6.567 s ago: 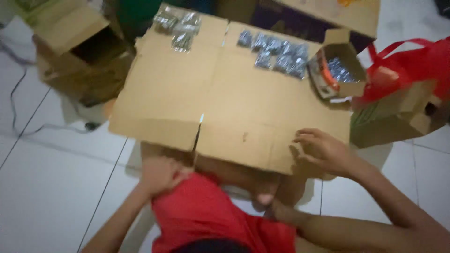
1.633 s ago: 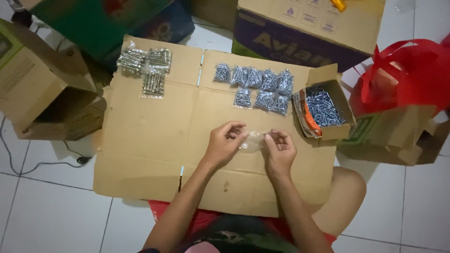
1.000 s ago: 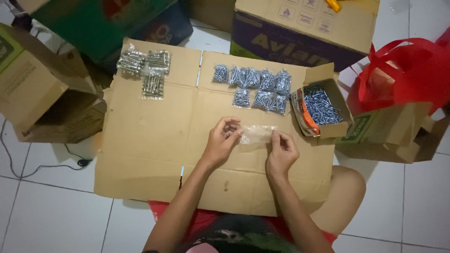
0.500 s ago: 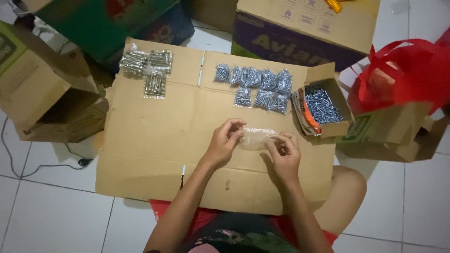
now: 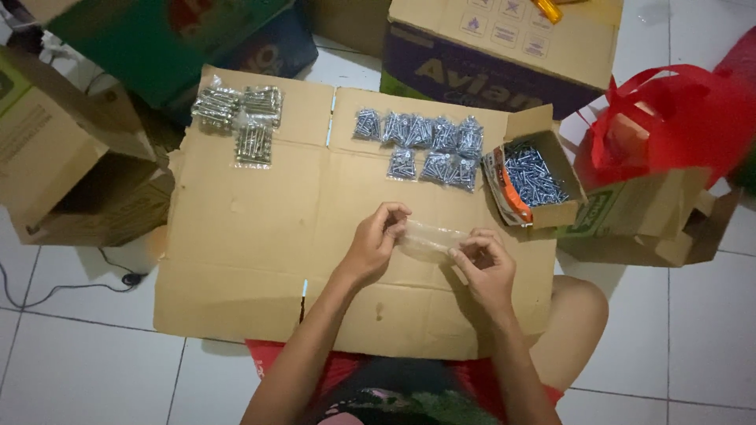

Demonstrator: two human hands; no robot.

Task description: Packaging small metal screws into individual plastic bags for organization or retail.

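A small clear plastic bag is being pinched at its ends by the left hand and right hand above the flattened cardboard sheet.

— What lies under the flattened cardboard sheet?

— A floor of pale square tiles with dark grout lines, dimly lit and bluish.

— And around the sheet?

— Left of it stands an open brown carton, with a dark cable trailing over the tiles just below. Beyond its far edge sit a green box and a large purple-sided carton. To its right slumps a red bag.
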